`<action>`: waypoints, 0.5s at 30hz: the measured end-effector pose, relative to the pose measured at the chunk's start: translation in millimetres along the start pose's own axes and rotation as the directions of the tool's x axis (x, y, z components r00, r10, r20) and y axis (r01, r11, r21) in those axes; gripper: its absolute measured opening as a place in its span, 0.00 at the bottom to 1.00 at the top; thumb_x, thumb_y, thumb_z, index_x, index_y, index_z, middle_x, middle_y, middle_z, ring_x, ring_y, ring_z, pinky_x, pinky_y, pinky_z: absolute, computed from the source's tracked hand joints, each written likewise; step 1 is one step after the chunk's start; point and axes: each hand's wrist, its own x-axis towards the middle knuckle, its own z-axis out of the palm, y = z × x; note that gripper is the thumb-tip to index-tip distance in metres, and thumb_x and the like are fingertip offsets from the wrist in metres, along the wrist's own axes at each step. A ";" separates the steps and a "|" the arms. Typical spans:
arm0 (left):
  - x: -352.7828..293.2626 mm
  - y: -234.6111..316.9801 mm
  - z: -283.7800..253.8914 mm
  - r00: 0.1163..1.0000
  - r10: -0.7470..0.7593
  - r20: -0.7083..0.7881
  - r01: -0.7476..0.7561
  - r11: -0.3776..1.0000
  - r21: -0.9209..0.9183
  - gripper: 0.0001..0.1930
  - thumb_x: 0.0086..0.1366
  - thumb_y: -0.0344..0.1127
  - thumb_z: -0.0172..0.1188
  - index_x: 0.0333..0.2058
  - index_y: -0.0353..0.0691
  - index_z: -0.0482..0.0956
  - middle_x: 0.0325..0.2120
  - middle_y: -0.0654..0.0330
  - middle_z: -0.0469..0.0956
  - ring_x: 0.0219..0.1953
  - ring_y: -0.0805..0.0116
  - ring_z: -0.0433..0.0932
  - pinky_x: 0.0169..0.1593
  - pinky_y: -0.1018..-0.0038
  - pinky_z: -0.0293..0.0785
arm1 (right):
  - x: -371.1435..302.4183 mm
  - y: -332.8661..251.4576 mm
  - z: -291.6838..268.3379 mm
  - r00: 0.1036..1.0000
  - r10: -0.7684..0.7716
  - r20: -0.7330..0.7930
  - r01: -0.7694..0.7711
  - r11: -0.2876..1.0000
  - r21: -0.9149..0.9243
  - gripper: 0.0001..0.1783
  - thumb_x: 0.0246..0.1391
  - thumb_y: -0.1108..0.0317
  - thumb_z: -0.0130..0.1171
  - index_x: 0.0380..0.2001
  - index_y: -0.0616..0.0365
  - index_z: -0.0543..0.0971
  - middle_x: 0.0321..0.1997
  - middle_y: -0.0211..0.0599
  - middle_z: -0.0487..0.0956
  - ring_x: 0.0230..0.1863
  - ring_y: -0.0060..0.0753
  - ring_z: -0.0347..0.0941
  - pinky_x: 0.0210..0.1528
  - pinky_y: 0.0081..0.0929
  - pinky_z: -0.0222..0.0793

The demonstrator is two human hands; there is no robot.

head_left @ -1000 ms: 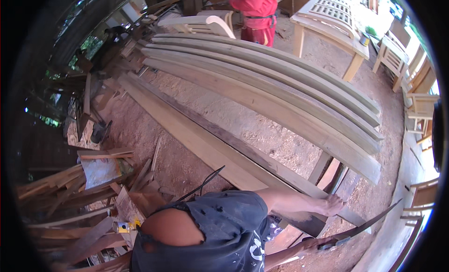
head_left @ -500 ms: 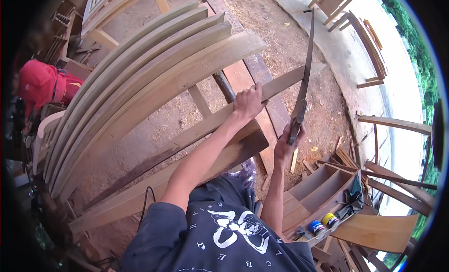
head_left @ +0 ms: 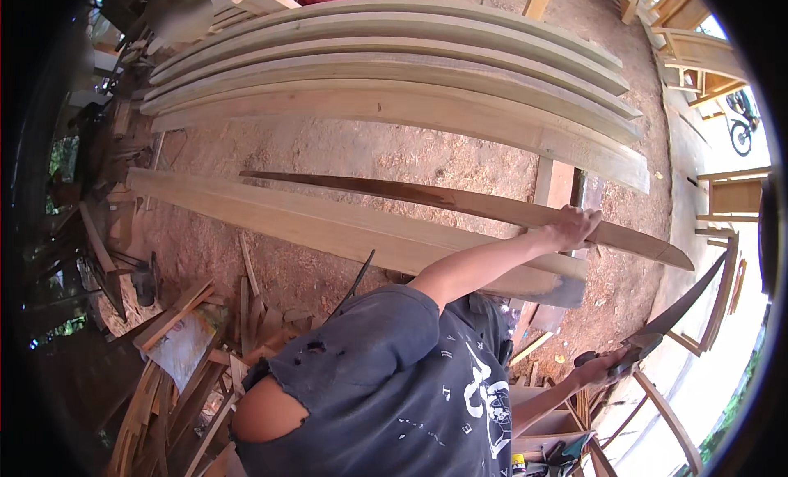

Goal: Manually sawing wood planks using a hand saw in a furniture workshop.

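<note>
My left hand (head_left: 574, 228) is closed around a long narrow wooden board (head_left: 484, 208), a short way in from its right end. The board's far left part is darker and tapers. In my right hand (head_left: 602, 369) is the handle of a handsaw (head_left: 683, 303), lower right of the board. Its dark tapering blade points up and to the right, past the board's end and apart from it. Just nearer to me than the board lies a thick wooden plank (head_left: 353, 231), with a dark patch at its right end.
Several curved planks (head_left: 394, 107) lie side by side beyond the board. Wood scraps (head_left: 156, 395) are heaped at lower left. At right are a chair frame (head_left: 721, 300) and a bicycle (head_left: 741, 132). Shavings cover the brown ground (head_left: 312, 153).
My view has swung to the left. The handsaw, which lay across the board near its end, is now off it to the lower right. My left hand still grips the board.
</note>
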 end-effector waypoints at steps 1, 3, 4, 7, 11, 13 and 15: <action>-7.5 -6.5 -2.9 1.000 -0.002 -0.010 0.002 1.000 0.012 0.36 0.58 0.57 0.70 0.51 0.32 0.68 0.42 0.47 0.79 0.39 0.52 0.85 0.39 0.60 0.82 | -5.9 -1.7 0.2 1.000 -0.001 0.003 0.001 1.000 0.015 0.24 0.65 0.55 0.61 0.49 0.67 0.74 0.35 0.38 0.77 0.31 0.30 0.71 0.29 0.28 0.70; -1.2 3.1 -3.1 0.998 0.027 -0.054 -0.022 0.995 0.094 0.37 0.57 0.58 0.70 0.52 0.32 0.68 0.42 0.49 0.80 0.40 0.54 0.85 0.38 0.60 0.83 | -7.5 -12.7 -0.2 0.882 0.464 0.084 -0.470 0.851 0.233 0.21 0.63 0.52 0.62 0.39 0.63 0.76 0.28 0.33 0.72 0.26 0.25 0.67 0.25 0.25 0.65; 2.3 15.4 -4.0 0.998 0.046 -0.037 -0.045 0.998 0.032 0.38 0.57 0.57 0.70 0.52 0.31 0.68 0.43 0.49 0.79 0.40 0.53 0.84 0.39 0.60 0.84 | -14.6 -17.7 -4.0 0.902 0.432 0.018 -0.426 0.881 0.205 0.21 0.63 0.50 0.62 0.33 0.58 0.74 0.24 0.26 0.66 0.23 0.20 0.62 0.23 0.22 0.59; 0.8 10.2 -5.2 0.999 0.037 -0.017 -0.036 0.999 0.038 0.39 0.58 0.57 0.69 0.54 0.29 0.67 0.44 0.48 0.78 0.40 0.52 0.84 0.40 0.60 0.84 | -25.2 -2.7 -2.3 0.885 0.463 0.040 -0.462 0.866 0.191 0.22 0.63 0.49 0.63 0.31 0.59 0.76 0.24 0.26 0.66 0.23 0.23 0.61 0.25 0.24 0.58; -2.9 17.0 2.3 0.993 0.083 -0.085 -0.078 0.995 0.059 0.41 0.55 0.54 0.72 0.56 0.29 0.67 0.46 0.47 0.79 0.42 0.51 0.84 0.42 0.61 0.83 | -32.5 27.5 -6.3 0.880 0.474 -0.038 -0.455 0.862 0.223 0.23 0.63 0.47 0.64 0.32 0.59 0.76 0.24 0.26 0.65 0.23 0.23 0.59 0.25 0.24 0.56; -5.9 17.4 0.3 0.996 0.072 -0.061 -0.072 0.997 0.008 0.40 0.58 0.57 0.69 0.57 0.31 0.66 0.45 0.49 0.78 0.44 0.51 0.83 0.44 0.59 0.83 | -41.3 12.9 -12.6 0.884 0.457 -0.100 -0.396 0.845 0.360 0.20 0.66 0.54 0.60 0.47 0.62 0.77 0.24 0.23 0.67 0.23 0.18 0.62 0.24 0.20 0.57; -7.0 12.8 -8.6 0.999 0.034 -0.006 -0.034 0.999 -0.031 0.37 0.58 0.56 0.68 0.55 0.33 0.68 0.44 0.48 0.79 0.43 0.52 0.83 0.42 0.59 0.84 | -42.6 -20.8 -9.2 0.878 0.464 -0.115 -0.362 0.802 0.476 0.23 0.67 0.55 0.59 0.53 0.64 0.76 0.24 0.23 0.65 0.23 0.18 0.60 0.24 0.20 0.56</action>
